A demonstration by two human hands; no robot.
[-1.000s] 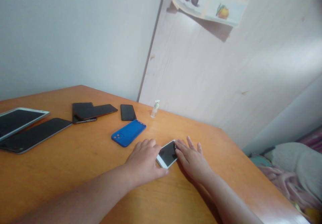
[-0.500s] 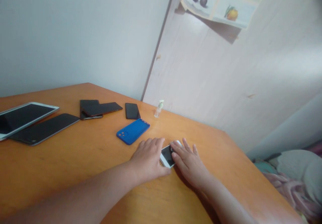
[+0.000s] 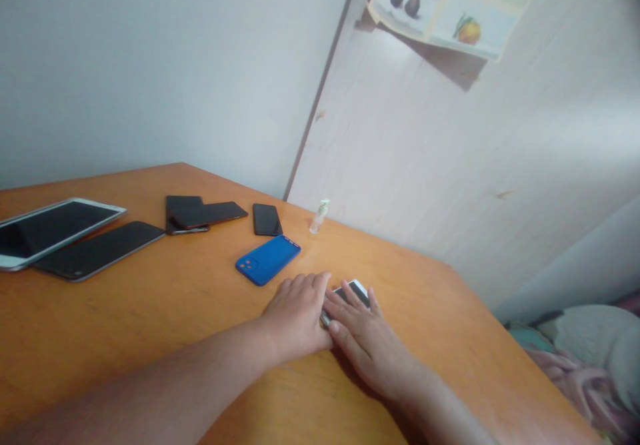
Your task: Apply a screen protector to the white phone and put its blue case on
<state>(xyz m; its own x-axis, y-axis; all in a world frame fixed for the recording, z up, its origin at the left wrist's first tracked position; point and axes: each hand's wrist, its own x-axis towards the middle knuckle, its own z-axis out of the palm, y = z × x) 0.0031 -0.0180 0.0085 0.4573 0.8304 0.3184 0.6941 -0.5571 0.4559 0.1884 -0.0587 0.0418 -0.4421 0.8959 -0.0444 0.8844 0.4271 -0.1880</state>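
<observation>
White phone (image 3: 361,293) lying flat, screen up, under and between the two hands. Left hand (image 3: 299,313) curving along its left side, fingers held close together; thumb tip disappearing behind the other hand, so cannot tell whether it is pinching the edge. Right hand (image 3: 365,338) lying palm down across the phone, fingers spread, fingertips reaching the left hand's thumb side. Phone's far end showing past and between those fingers.

Against half a second ago: right hand sliding leftward over the screen, now covering the near part that was showing then. Left hand keeping its place at the phone. View shifting slightly, so everything is sitting a little further right.

Orange-brown table (image 3: 175,298) carrying the rest. Blue case (image 3: 269,260) lying beyond the left hand, small black phone (image 3: 267,219) just behind it, clear bottle (image 3: 319,218) standing upright near the back edge. Further left, two crossed phones (image 3: 215,214), one resting over the other; then long phone (image 3: 107,251) and white tablet (image 3: 55,228), overlapping in view. Fruit poster (image 3: 450,5) hanging on a pale panel (image 3: 425,165); bedding (image 3: 595,338) bunching at right.
</observation>
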